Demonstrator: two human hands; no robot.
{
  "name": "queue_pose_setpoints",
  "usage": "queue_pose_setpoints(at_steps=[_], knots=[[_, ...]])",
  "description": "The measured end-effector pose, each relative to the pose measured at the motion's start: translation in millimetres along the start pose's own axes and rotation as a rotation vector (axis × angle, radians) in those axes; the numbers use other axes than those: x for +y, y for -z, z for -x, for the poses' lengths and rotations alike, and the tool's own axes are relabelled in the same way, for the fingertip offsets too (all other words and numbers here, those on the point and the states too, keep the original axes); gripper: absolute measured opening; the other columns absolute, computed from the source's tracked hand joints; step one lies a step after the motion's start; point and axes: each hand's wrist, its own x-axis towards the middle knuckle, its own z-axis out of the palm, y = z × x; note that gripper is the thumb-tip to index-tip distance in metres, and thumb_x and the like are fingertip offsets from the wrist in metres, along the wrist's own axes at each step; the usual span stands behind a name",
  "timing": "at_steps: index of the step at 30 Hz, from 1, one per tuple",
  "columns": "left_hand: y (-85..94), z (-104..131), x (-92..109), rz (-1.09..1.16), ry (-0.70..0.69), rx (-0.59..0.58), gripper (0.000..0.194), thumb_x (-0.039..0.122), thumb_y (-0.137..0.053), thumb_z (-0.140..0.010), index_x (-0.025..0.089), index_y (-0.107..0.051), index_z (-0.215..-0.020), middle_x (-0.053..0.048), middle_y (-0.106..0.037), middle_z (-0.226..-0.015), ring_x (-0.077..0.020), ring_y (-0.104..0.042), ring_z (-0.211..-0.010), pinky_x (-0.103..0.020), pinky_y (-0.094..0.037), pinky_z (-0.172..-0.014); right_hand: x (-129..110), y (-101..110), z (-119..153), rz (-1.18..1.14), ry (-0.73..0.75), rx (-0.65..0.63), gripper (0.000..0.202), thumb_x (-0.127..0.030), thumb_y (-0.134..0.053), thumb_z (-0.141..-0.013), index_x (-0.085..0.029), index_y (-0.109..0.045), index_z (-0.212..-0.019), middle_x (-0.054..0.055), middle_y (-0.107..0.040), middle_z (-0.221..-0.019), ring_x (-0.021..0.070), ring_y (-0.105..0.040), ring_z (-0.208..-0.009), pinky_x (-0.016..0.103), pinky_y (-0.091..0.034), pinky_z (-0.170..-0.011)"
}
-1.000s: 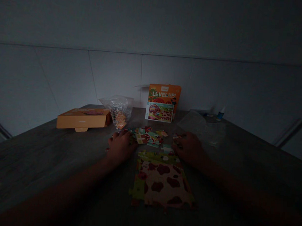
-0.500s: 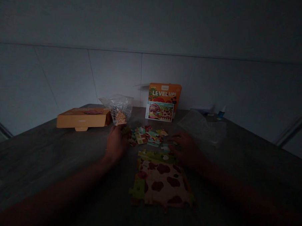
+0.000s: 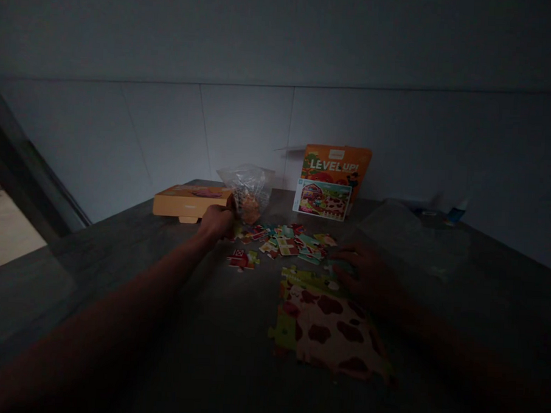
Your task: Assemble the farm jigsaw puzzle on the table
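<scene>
A partly joined jigsaw puzzle (image 3: 331, 327) showing a spotted cow lies flat in front of me. Beyond it spreads a heap of loose puzzle pieces (image 3: 288, 246). My left hand (image 3: 217, 222) reaches to the right end of the orange box (image 3: 188, 204), left of the heap; its fingers are mostly hidden, so any hold is unclear. Nearer than that hand lie red barn pieces (image 3: 241, 258). My right hand (image 3: 366, 274) rests at the heap's right edge, fingers stretched and apart, over pale green pieces (image 3: 343, 268). The dim light blurs detail.
A clear plastic bag (image 3: 251, 184) with orange contents stands behind the heap. A picture card (image 3: 322, 199) leans on an upright orange "LEVEL UP!" box (image 3: 336, 160) by the wall. At right lie a clear plastic sheet (image 3: 411, 234) and a small blue-white bottle (image 3: 456, 213).
The view has turned left, so things sit further right. My left hand has moved forward and left to the orange box, uncovering the red barn pieces. My right hand stays beside the heap.
</scene>
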Motion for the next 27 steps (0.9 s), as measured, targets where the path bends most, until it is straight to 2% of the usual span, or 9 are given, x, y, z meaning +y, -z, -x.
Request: queue_pose_setpoints(at_steps=[4,7,9,12,14,17,20,22,27], knots=[[-13.1,10,5,-0.084,-0.084,-0.255,0.015,0.019,-0.06,-0.069,0.015,-0.075,-0.066,-0.006,-0.067,-0.058,-0.0212,-0.064,-0.057,-0.029,-0.049,-0.056,3,-3,0,0.005,0.011,-0.003,0.029,-0.031,-0.054,-0.087,-0.017,-0.072,-0.105,0.014,-0.065,-0.11,0.0301,-0.061,-0.104,0.049,-0.049,-0.093],[-21.9,21,10,-0.179,-0.217,-0.307,0.011,0.028,-0.068,-0.071,0.02,-0.075,-0.069,-0.007,-0.073,-0.075,-0.0264,-0.067,-0.085,-0.033,-0.051,-0.079,4,-4,1,-0.001,0.025,-0.012,0.028,-0.031,-0.054,-0.088,-0.017,-0.072,-0.105,0.014,-0.064,-0.111,0.0296,-0.061,-0.104,0.049,-0.049,-0.094],[-27.1,28,12,-0.328,-0.374,-0.326,0.02,0.041,-0.068,-0.075,0.022,-0.074,-0.073,-0.008,-0.074,-0.09,-0.0291,-0.063,-0.102,-0.037,-0.047,-0.094,4,-4,1,-0.006,0.026,-0.022,0.028,-0.031,-0.054,-0.088,-0.017,-0.071,-0.106,0.014,-0.064,-0.112,0.0293,-0.061,-0.105,0.049,-0.05,-0.094],[-33.6,37,14,-0.498,-0.529,-0.34,0.033,0.054,-0.069,-0.074,0.022,-0.074,-0.083,-0.012,-0.07,-0.109,-0.0334,-0.058,-0.114,-0.043,-0.043,-0.1,2,-3,0,-0.001,0.015,-0.027,0.027,-0.03,-0.056,-0.088,-0.017,-0.072,-0.105,0.014,-0.065,-0.111,0.0297,-0.06,-0.106,0.049,-0.05,-0.093],[-37.2,42,15,-0.516,-0.543,-0.349,0.033,0.051,-0.07,-0.074,0.022,-0.073,-0.088,-0.013,-0.068,-0.111,-0.0342,-0.056,-0.118,-0.044,-0.042,-0.102,0,-3,0,0.005,0.011,-0.028,0.026,-0.029,-0.056,-0.087,-0.017,-0.072,-0.103,0.014,-0.065,-0.11,0.0301,-0.061,-0.105,0.05,-0.049,-0.093],[-42.3,46,16,-0.565,-0.572,-0.385,0.028,0.046,-0.063,-0.081,0.021,-0.072,-0.089,-0.012,-0.068,-0.11,-0.0322,-0.055,-0.12,-0.043,-0.042,-0.103,-2,-2,-1,0.002,0.008,-0.028,0.025,-0.028,-0.057,-0.086,-0.017,-0.073,-0.102,0.014,-0.066,-0.109,0.0296,-0.061,-0.104,0.049,-0.05,-0.092],[-47.3,49,15,-0.594,-0.563,-0.339,0.041,0.052,-0.06,-0.082,0.019,-0.068,-0.104,-0.014,-0.06,-0.128,-0.0335,-0.052,-0.124,-0.046,-0.042,-0.103,-2,-2,-1,0.002,0.016,-0.019,0.024,-0.025,-0.058,-0.084,-0.019,-0.072,-0.103,0.012,-0.066,-0.109,0.0284,-0.062,-0.103,0.048,-0.05,-0.092],[-50.6,49,14,-0.606,-0.546,-0.315,0.048,0.056,-0.059,-0.082,0.018,-0.066,-0.11,-0.015,-0.058,-0.132,-0.0346,-0.051,-0.125,-0.047,-0.042,-0.104,-3,-2,0,0.007,0.023,-0.012,0.024,-0.025,-0.058,-0.084,-0.019,-0.072,-0.103,0.012,-0.067,-0.109,0.0282,-0.062,-0.103,0.048,-0.05,-0.092],[-55.1,46,11,-0.626,-0.526,-0.312,0.035,0.046,-0.054,-0.088,0.018,-0.068,-0.102,-0.014,-0.064,-0.121,-0.0318,-0.053,-0.125,-0.043,-0.044,-0.103,-3,-1,-1,-0.002,0.018,-0.039,0.023,-0.023,-0.058,-0.084,-0.018,-0.071,-0.103,0.013,-0.066,-0.111,0.0295,-0.061,-0.105,0.051,-0.049,-0.093]])
